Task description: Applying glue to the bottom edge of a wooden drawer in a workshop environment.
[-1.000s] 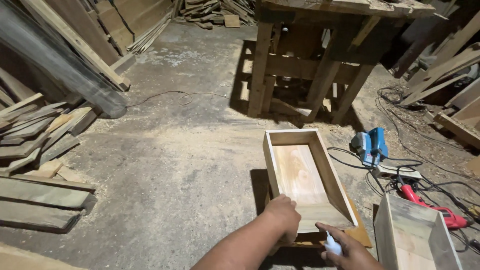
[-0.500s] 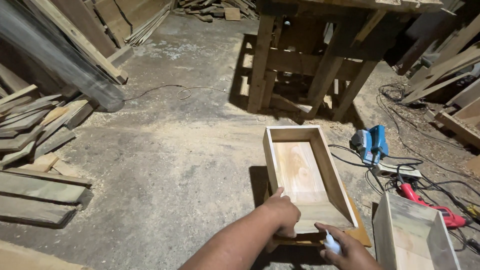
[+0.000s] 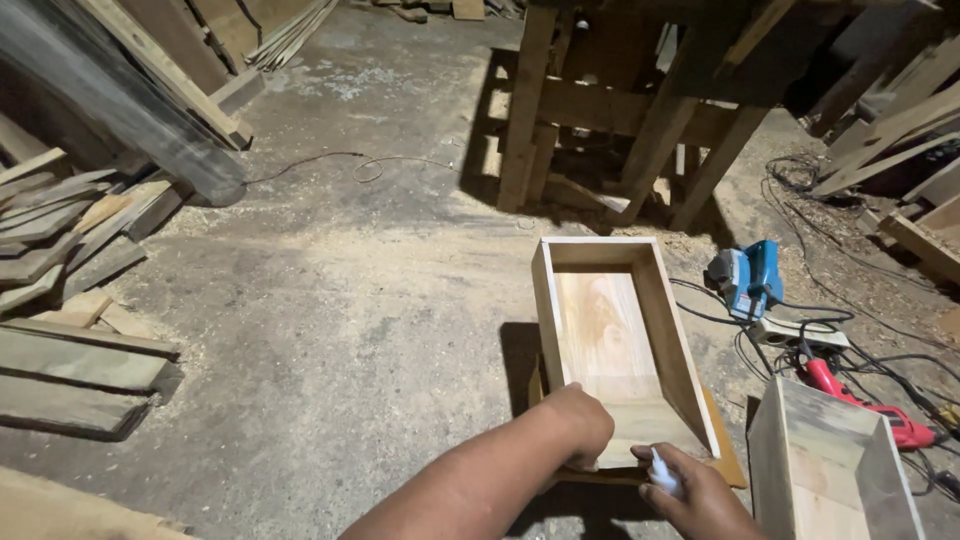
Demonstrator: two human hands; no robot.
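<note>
Where the head view looks down at the dusty concrete floor [image 3: 330,330], I see my left hand [image 3: 583,425] curled shut over the near end of an open wooden box [image 3: 612,340], fingers gripping its near rim and pressing down on it. The box lies flat on the floor, long side running away from me, its plywood bottom showing, and a thin brown board [image 3: 728,462] pokes out from beneath its near right corner. My right hand [image 3: 700,495] sits just beside that corner, closed around a small white bottle [image 3: 663,476] whose tip points up toward the box's near edge; whether the tip touches the wood I cannot tell. A second wooden box [image 3: 830,470] stands just right of my right hand, at the bottom right of the view. Beyond it lie a blue power planer [image 3: 745,275], a white power strip [image 3: 800,332] and a red tool [image 3: 860,400] among tangled black cables [image 3: 900,360]. A heavy wooden workbench frame [image 3: 640,110] stands past the far end of the box. Loose planks [image 3: 70,290] are stacked along the left edge of the floor
</note>
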